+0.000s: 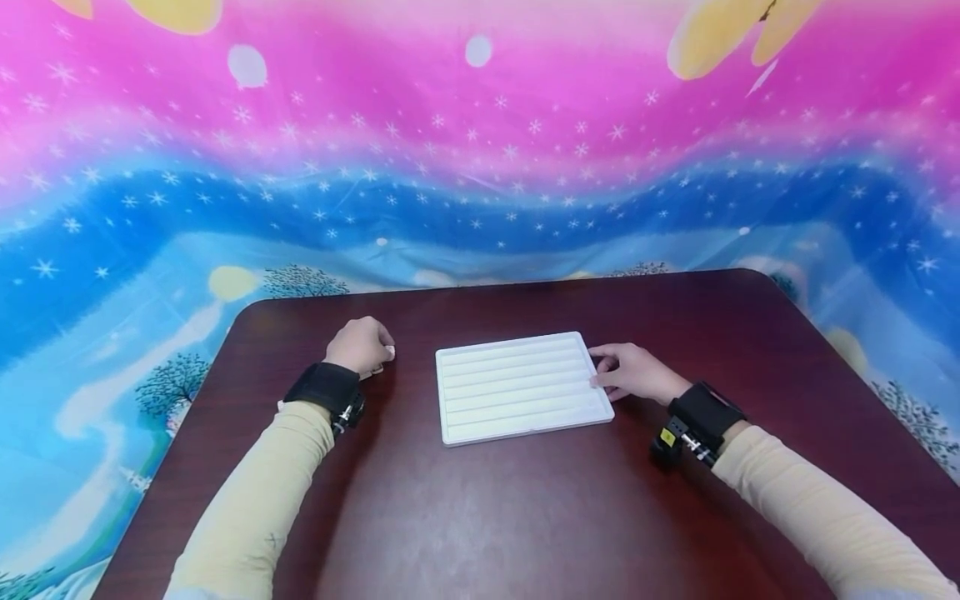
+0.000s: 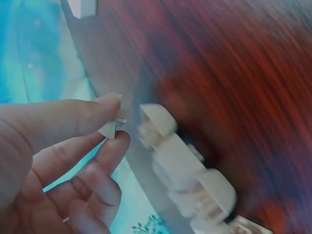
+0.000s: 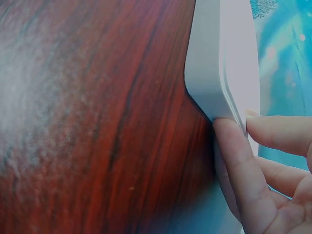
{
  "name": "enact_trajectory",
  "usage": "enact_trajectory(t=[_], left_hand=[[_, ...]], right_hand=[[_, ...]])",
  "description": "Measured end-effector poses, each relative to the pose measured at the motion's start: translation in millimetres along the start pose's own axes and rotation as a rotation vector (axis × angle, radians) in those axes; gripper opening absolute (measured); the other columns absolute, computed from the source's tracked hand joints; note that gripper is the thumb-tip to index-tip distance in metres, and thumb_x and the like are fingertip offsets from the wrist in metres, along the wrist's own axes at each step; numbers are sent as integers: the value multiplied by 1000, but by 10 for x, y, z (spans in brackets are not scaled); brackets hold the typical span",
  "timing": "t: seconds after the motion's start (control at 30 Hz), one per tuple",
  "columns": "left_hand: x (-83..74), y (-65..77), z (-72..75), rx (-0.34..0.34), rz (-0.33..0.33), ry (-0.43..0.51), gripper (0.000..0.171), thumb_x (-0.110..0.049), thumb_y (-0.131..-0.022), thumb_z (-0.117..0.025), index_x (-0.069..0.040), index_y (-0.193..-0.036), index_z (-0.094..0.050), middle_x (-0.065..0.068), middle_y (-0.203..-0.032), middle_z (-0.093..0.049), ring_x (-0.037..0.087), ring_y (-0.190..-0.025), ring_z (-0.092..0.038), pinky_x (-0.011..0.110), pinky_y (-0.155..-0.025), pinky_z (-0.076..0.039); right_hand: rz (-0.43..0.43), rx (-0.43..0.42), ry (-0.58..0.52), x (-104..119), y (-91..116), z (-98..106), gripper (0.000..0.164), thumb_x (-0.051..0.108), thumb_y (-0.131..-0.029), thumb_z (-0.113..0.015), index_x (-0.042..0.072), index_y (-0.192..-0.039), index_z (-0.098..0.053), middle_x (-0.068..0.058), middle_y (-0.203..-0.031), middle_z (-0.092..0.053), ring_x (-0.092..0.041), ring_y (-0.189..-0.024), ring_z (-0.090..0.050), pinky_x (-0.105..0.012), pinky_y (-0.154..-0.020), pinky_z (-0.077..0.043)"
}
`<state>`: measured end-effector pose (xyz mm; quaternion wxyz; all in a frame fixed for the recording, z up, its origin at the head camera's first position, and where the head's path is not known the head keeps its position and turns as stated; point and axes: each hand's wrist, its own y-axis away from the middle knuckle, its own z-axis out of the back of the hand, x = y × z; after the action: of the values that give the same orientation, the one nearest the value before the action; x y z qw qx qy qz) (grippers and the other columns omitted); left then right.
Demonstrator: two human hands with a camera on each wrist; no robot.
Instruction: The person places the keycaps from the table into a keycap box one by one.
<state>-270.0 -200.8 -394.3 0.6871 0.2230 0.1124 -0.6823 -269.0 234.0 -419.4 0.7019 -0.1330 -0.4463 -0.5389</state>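
Note:
My left hand (image 1: 358, 345) is over the left part of the table, pinching a small cream plastic piece (image 2: 110, 129) between thumb and fingertip. Its other fingers curl loosely below, and most of the piece is covered. Close beside that hand, several cream blocky pieces (image 2: 179, 162) lie in a row on the table. A shallow white tray (image 1: 525, 390) with long parallel grooves lies in the middle. At its right end, my right hand (image 1: 636, 372) grips the edge, thumb on the rim and index finger against the outer wall (image 3: 207, 100).
The dark reddish-brown table (image 1: 480, 517) has rounded far corners. Behind it and down both sides hangs a pink and blue patterned cloth (image 1: 480, 167). A black wrist strap with a small camera sits on each forearm. A white block-like corner (image 2: 83, 7) shows at the left wrist view's top.

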Motion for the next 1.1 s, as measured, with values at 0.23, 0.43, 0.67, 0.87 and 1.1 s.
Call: enact_trajectory(t=[0.23,0.43,0.67,0.87,1.1], left_hand=[[-232,50,-10,-89,-55,10,17,-15,-94,-72,-5,-105,-78,11,-97,-75,27,-83,-69,46,-72,-54],[-454,90,-87,-123,-107,29,17,-19,-94,-74,-8,-106,-79,8,-100,-75,27,-92,-69,47,-76,-55],[-721,132,-191,-108,-179,53,18,-21,-94,-74,-10,-107,-78,5,-97,-74,24,-88,-68,42,-71,-55],[-917,129,-299,-89,-203,49,13,-20,-92,-77,-11,-102,-76,3,-92,-71,21,-82,-66,39,-68,-53],[-1178,88,-423,-82,-219,42,10,-20,-91,-78,-13,-97,-74,0,-87,-68,18,-78,-63,36,-67,-51]], right_hand=[[-6,5,5,55,-3,18,67,4,-96,-71,-13,-151,-36,-19,-99,-59,-23,-81,-68,-37,-74,-61],[-15,18,13,70,-21,17,66,5,-98,-69,-13,-152,-35,-20,-103,-60,-22,-82,-67,-37,-75,-60],[-23,27,-2,62,-25,15,64,4,-99,-67,-12,-152,-35,-20,-103,-59,-22,-82,-67,-37,-75,-60],[-15,27,-28,47,-8,-5,65,5,-98,-69,-12,-151,-36,-20,-102,-59,-22,-81,-67,-38,-75,-60],[-14,19,-32,18,0,5,65,5,-98,-69,-13,-151,-36,-20,-101,-59,-22,-80,-67,-38,-74,-61]])
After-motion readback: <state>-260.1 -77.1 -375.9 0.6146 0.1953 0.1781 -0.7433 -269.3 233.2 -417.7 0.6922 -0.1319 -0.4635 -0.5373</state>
